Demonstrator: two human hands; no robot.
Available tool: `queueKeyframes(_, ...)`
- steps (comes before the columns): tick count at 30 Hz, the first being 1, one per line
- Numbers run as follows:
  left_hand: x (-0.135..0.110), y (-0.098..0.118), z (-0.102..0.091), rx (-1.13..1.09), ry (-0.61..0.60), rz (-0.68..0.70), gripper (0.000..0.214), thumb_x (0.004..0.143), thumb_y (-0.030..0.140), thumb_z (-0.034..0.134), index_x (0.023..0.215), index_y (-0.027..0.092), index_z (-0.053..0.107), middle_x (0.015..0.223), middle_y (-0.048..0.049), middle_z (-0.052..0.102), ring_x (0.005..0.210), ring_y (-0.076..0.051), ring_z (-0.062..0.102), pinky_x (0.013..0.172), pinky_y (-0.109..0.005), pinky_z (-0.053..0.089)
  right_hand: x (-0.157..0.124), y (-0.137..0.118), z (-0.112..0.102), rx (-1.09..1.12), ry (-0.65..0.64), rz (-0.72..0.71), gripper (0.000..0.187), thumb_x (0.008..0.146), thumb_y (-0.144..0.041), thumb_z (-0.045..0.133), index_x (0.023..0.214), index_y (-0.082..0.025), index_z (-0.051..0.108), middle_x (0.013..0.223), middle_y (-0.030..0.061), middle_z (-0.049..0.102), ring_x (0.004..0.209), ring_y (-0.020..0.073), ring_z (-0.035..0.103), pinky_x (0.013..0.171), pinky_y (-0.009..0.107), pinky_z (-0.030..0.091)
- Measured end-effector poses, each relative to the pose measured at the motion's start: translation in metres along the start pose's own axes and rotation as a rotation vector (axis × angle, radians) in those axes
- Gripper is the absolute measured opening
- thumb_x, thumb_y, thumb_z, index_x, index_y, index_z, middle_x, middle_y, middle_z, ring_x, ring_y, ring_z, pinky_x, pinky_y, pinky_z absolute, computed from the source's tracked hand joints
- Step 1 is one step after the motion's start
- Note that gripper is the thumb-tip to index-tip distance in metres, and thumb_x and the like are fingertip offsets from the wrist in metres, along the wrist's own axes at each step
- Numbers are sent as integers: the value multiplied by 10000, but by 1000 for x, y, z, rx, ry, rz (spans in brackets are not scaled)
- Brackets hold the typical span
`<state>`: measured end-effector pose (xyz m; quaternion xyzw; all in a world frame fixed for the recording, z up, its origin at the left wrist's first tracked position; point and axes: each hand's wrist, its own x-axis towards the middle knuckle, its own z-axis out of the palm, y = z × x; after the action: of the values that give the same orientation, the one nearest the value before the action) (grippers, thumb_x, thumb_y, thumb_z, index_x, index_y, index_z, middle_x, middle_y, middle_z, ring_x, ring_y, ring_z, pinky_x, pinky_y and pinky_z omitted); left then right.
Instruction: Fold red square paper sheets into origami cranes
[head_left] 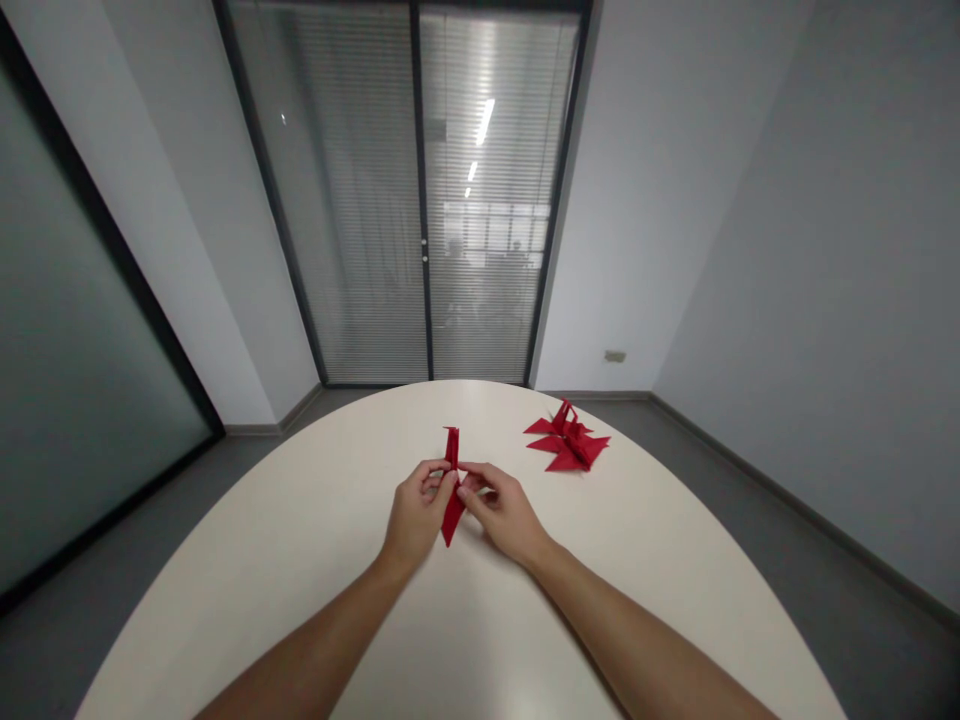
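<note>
A folded red paper crane [452, 518] is held upright between my hands above the middle of the table. Its narrow neck, with a small bent tip at the top, points away from me, and a pointed end reaches down toward me. My left hand [418, 510] pinches it from the left, thumb on the near face. From the right, my right hand [501, 508] grips its edge between thumb and index finger. Part of the paper is hidden behind the fingers. Finished red paper cranes [574, 445] lie close together to the right, beyond my right hand.
The round white table [315, 560] curves away on both sides, its far edge just past the cranes. Behind it stand glass doors [424, 300] with blinds. A wall socket [615, 356] sits low on the right wall.
</note>
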<state>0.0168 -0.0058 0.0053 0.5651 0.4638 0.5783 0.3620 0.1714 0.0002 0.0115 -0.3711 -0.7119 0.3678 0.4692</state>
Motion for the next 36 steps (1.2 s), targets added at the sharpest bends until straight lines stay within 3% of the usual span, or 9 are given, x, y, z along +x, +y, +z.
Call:
queueKeyframes(5,0,0,2,-62,-26,-32,299,853,427,654,997,165,655,866,-71,742,748,-200,729,669,-287,592,2,6,1,162,19,68,350,879,-388,649,1169,-195,618,888,41,673,808,166,640,708,299,531)
queueKeyframes(12,-2,1,1,-108,0,-10,263,851,401,659,979,181,592,850,-49,713,746,-187,722,657,-275,578,1,5,3,177,38,88,236,870,-382,650,1009,-192,631,854,32,651,765,164,628,661,290,533)
queueKeyframes(21,-4,8,2,13,31,127,201,826,260,645,1006,176,613,944,-73,714,857,-185,698,805,-312,555,1,-3,0,-52,61,-19,108,893,-288,606,891,-194,659,859,41,689,790,173,634,747,314,510)
queueKeyframes(27,-5,13,3,-77,13,97,203,828,346,669,943,181,640,893,-61,723,808,-182,695,783,-306,557,-2,-7,0,-2,86,-151,176,803,-289,727,915,-211,615,1183,84,637,1086,218,610,895,352,512)
queueKeyframes(32,-3,13,4,-102,48,55,192,790,357,701,825,182,631,773,-27,691,717,-162,668,682,-264,545,-1,-5,1,67,56,-68,126,829,-256,675,941,-204,650,945,41,712,911,193,665,918,375,519)
queueKeyframes(36,-1,10,3,-104,65,19,230,795,390,701,828,175,627,772,-24,678,688,-152,648,612,-239,518,1,-3,1,86,73,-24,102,844,-261,640,904,-189,680,899,54,726,856,199,674,864,370,536)
